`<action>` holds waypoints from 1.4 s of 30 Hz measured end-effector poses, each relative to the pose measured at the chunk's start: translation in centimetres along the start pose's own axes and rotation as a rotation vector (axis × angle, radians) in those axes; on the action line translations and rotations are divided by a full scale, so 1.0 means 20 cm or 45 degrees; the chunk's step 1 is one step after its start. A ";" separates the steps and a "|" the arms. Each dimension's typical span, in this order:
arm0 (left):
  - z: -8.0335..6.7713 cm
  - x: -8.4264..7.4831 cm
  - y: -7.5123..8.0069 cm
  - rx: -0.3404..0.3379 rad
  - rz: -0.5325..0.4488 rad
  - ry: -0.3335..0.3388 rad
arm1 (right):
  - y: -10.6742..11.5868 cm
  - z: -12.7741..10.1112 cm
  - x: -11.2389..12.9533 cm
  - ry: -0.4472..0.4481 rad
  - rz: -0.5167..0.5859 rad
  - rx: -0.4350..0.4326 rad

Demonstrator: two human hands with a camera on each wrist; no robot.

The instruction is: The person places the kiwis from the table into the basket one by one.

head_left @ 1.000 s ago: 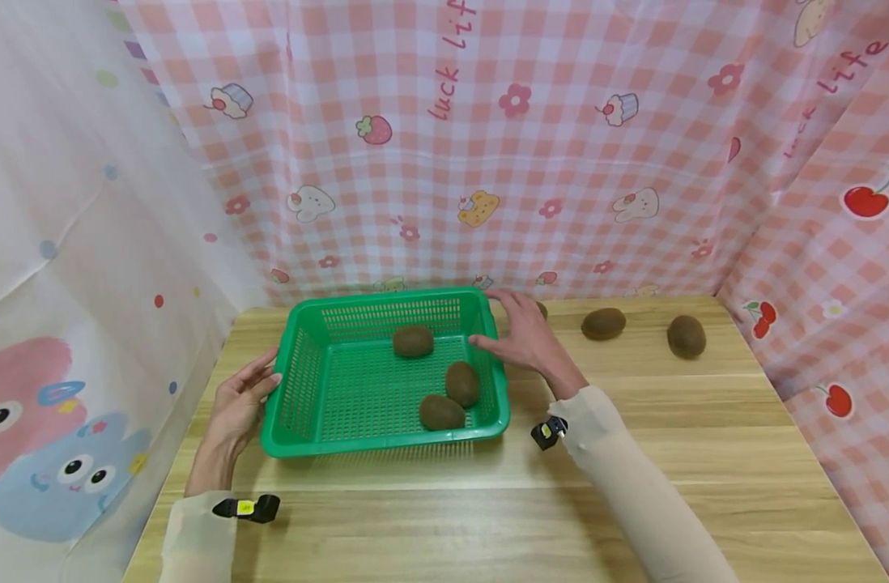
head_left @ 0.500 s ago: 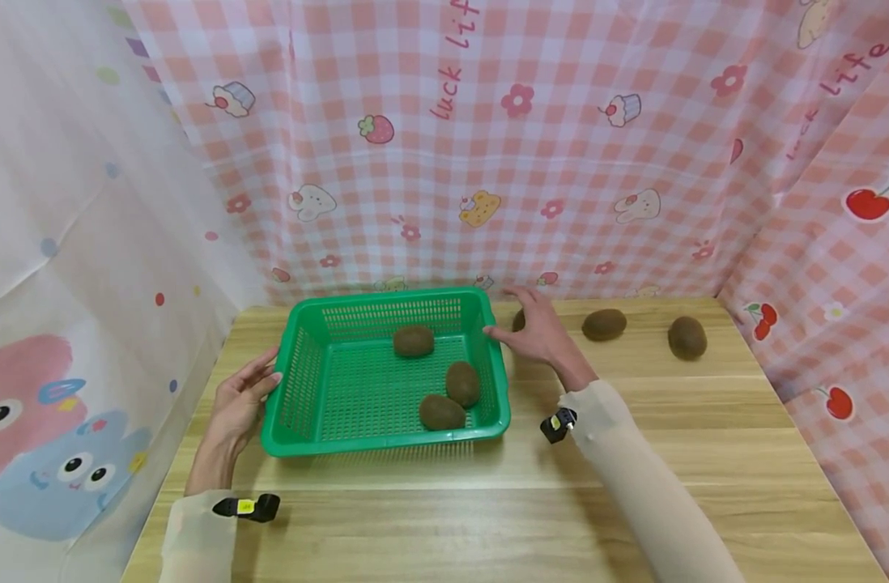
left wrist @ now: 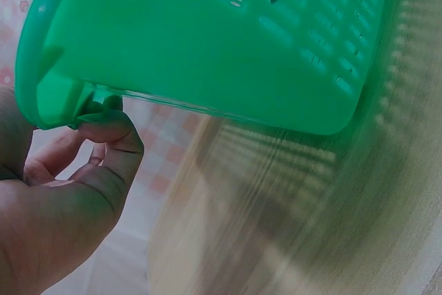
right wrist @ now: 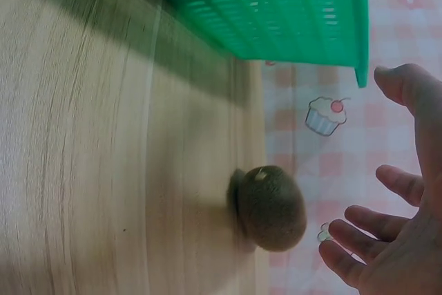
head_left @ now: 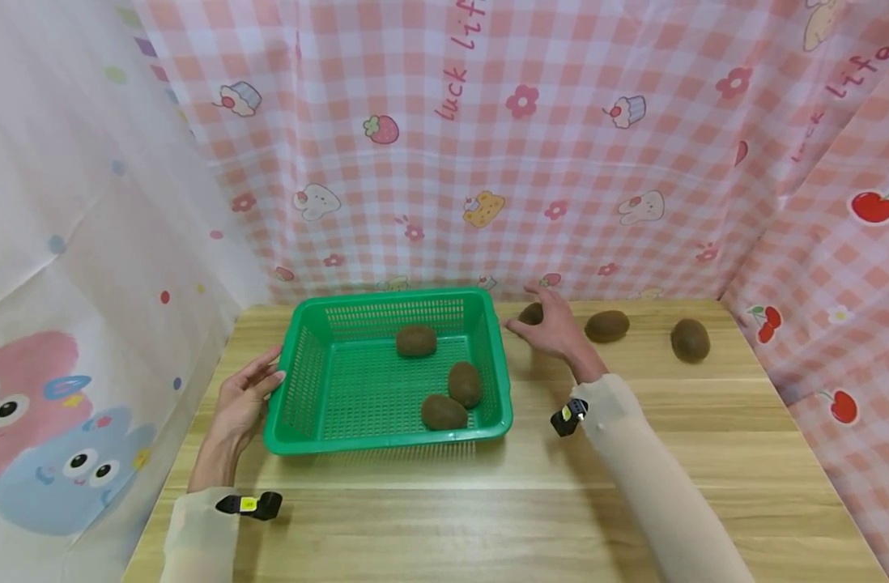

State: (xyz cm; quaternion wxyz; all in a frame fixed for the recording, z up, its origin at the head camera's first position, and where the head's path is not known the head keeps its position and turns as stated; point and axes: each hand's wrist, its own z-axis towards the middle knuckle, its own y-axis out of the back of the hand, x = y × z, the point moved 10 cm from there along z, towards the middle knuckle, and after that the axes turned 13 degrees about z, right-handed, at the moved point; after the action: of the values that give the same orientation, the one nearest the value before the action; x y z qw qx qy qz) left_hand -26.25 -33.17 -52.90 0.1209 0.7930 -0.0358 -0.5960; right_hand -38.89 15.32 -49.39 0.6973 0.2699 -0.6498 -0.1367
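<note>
A green plastic basket point(head_left: 364, 393) with slotted sides stands on the table. Three brown kiwis lie in it: one kiwi point(head_left: 416, 341) towards the back, another kiwi point(head_left: 465, 384) and a third kiwi point(head_left: 444, 413) close together at the front right. With thumb and fingers my left hand point(head_left: 239, 405) pinches the basket's left rim, seen close up in the left wrist view. My right hand point(head_left: 555, 330), fingers spread, hovers over a kiwi point(head_left: 531, 313) just right of the basket. In the right wrist view a gap shows between the fingers and that kiwi point(right wrist: 273, 208).
Two more kiwis rest on the wooden table point(head_left: 692, 453) farther right: a kiwi point(head_left: 607, 326) near the back edge and a kiwi point(head_left: 690, 340) beyond it. A pink checked curtain point(head_left: 488, 162) hangs behind the table, and a white patterned curtain point(head_left: 116, 243) at the left.
My right hand has moved right, from over the basket's right rim to the kiwi beside it. My left hand keeps its hold on the rim, and the basket stays put.
</note>
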 end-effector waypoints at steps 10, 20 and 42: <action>0.00 0.00 0.00 0.012 -0.005 -0.025 | 0.01 0.05 -0.12 -0.060 0.038 -0.031; 0.00 0.01 0.01 -0.002 0.014 -0.024 | 0.01 0.08 -0.25 -0.206 0.102 -0.046; -0.01 0.00 0.00 -0.008 0.041 -0.015 | -0.03 0.08 -0.38 -0.143 0.224 -0.186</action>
State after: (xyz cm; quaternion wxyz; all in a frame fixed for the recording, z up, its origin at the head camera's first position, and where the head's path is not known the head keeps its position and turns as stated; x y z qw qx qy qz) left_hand -26.17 -33.05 -52.80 0.1327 0.7884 -0.0474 -0.5988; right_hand -41.35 18.64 -55.99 0.6869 0.1524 -0.6973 -0.1369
